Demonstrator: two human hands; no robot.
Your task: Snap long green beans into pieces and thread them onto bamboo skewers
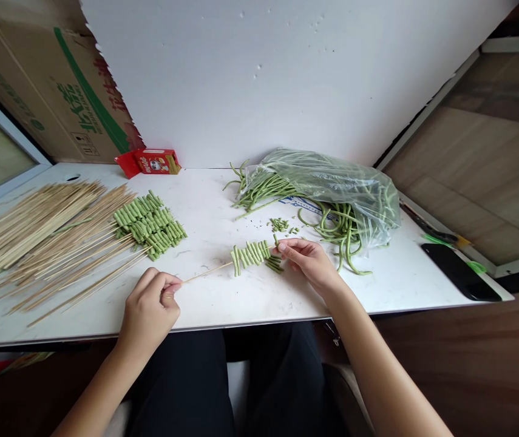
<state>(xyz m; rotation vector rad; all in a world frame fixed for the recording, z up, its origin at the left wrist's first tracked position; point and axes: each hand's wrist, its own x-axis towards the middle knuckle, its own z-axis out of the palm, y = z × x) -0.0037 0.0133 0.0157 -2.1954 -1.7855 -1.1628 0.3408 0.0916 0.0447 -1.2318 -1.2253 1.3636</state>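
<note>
My left hand (pixel 154 297) is closed on the near end of a thin wooden skewer (pixel 208 271), just above the table's front. Several short green bean pieces (pixel 251 254) are threaded crosswise along the skewer's far half. At its tip, my right hand (pixel 305 261) pinches one more cut bean piece (pixel 276 241). A few loose cut pieces (pixel 274 263) lie on the table right under the right hand. Behind them is a small heap of bean ends (pixel 280 224).
Left, bean-laden skewers (pixel 150 224) lie stacked beside many bare skewers (pixel 50 212). A clear plastic bag (pixel 332 176) of long green beans (pixel 345 227) lies back right. A black phone (pixel 460 272) rests near the right edge, a red box (pixel 158 162) at the back, and a cardboard carton (pixel 50 91) behind.
</note>
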